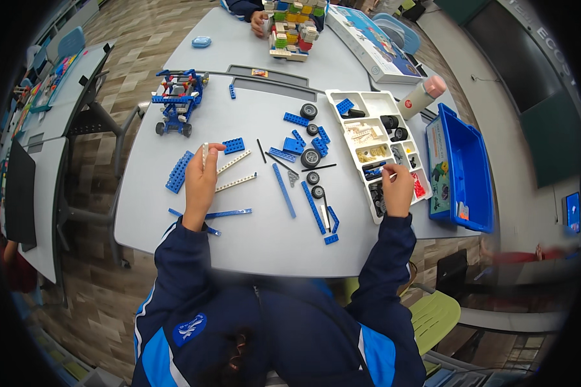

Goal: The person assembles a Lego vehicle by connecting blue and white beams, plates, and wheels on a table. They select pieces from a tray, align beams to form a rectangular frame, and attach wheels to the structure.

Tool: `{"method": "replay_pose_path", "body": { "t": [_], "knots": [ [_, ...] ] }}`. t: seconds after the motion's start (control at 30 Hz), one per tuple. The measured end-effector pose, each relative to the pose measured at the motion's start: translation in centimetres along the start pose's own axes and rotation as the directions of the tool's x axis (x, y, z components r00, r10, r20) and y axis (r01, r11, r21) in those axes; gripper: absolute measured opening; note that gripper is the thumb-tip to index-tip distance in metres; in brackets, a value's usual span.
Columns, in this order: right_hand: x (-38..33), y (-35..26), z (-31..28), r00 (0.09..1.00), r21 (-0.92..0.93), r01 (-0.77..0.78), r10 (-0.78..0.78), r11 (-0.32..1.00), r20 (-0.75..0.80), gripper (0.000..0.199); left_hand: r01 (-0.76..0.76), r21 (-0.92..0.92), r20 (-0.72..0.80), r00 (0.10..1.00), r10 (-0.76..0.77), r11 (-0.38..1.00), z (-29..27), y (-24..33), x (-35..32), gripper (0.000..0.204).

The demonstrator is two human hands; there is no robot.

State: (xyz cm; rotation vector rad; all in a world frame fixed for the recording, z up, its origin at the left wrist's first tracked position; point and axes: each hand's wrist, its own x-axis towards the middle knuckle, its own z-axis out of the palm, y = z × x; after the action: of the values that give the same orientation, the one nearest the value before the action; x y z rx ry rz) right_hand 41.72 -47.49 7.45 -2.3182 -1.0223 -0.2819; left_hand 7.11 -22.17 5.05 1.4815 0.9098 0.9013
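Currently, my left hand [201,187] grips a white beam [205,155] upright above the table [142,226]; my right hand [398,190] is over the sorting tray [377,102] (whether it pinches anything, I cannot tell). One blue wheeled assembly [177,100] stands built; loose blue beams [284,190] and black wheels [310,158] lie unjoined.

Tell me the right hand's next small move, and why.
I'd probably have the right hand pinch one of the small blue and black pieces: its fingertips are right beside them at the white tray, while the left hand already holds a pale beam. Whether the right fingertips already grip something is unclear.
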Motion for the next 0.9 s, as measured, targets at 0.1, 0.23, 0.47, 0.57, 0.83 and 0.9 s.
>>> {"method": "replay_pose_path", "body": {
  "t": [0.1,0.23,0.47,0.57,0.83,0.9],
  "knots": [
    [2.0,3.2,0.9,0.997,-0.116,-0.004,0.013,0.993,0.075,0.018,-0.088,0.078,0.000,0.996,0.089,0.993,0.1,-0.6,0.1,0.032],
    [2.7,3.9,2.4,0.987,-0.164,-0.066,0.089,0.984,0.137,0.025,-0.132,0.129,-0.015,0.991,0.135,0.983,0.2,-1.0,0.2,0.032],
    [2.7,3.9,3.3,0.982,-0.124,-0.127,0.142,0.984,0.122,0.016,-0.163,0.145,0.007,0.987,0.163,0.976,0.1,-1.1,0.3,0.034],
    [2.6,4.9,4.1,0.978,-0.017,-0.150,0.150,0.989,0.144,0.017,-0.145,0.110,-0.008,0.989,0.147,0.983,-0.3,-0.7,0.2,0.032],
    [1.6,5.4,4.6,0.997,0.030,0.053,-0.051,0.998,-0.061,0.020,-0.148,0.110,-0.086,0.984,0.158,0.983,-3.4,1.2,-1.8,0.024],
    [0.9,3.8,3.6,0.995,0.169,-0.041,0.056,0.985,-0.084,0.018,-0.124,0.181,-0.076,0.987,0.140,0.976,-4.6,1.3,-3.0,0.020]
  ]
}}
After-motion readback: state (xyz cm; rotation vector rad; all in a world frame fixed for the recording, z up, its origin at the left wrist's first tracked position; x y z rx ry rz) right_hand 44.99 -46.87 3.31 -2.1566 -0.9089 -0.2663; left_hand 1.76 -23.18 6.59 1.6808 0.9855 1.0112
